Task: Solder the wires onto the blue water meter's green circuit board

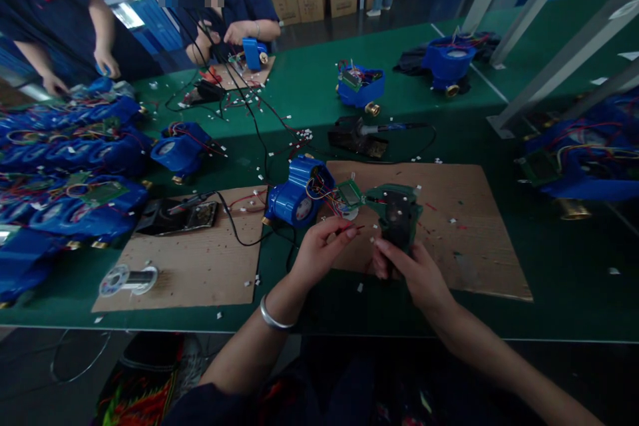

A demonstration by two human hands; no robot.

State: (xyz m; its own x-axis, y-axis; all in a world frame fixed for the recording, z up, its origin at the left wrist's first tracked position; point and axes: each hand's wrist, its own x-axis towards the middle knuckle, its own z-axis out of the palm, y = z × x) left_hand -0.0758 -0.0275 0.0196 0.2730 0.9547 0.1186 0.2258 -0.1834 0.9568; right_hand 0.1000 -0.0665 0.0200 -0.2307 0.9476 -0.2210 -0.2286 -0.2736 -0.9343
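Observation:
My left hand (pixel 319 249) is closed in a pinch on a thin red wire (pixel 360 227), above the cardboard. My right hand (pixel 404 266) grips a black module with a dark green board (pixel 399 213), held up so its screwed face shows. A small green circuit board (pixel 348 193) lies between the module and a blue water meter (pixel 297 196). Several coloured wires run from the meter to that small board. The meter rests at the left edge of the cardboard sheet (pixel 474 233). My right fingers partly hide the module's lower end.
Soldering irons lie in black holders (pixel 200 218) (pixel 357 138), left and behind. A solder spool (pixel 128 279) sits on the left cardboard (pixel 200 286). Blue meters (pixel 94 153) crowd the left; others (pixel 594 160) stand right, near metal posts (pixel 544 46). Two people work across the table.

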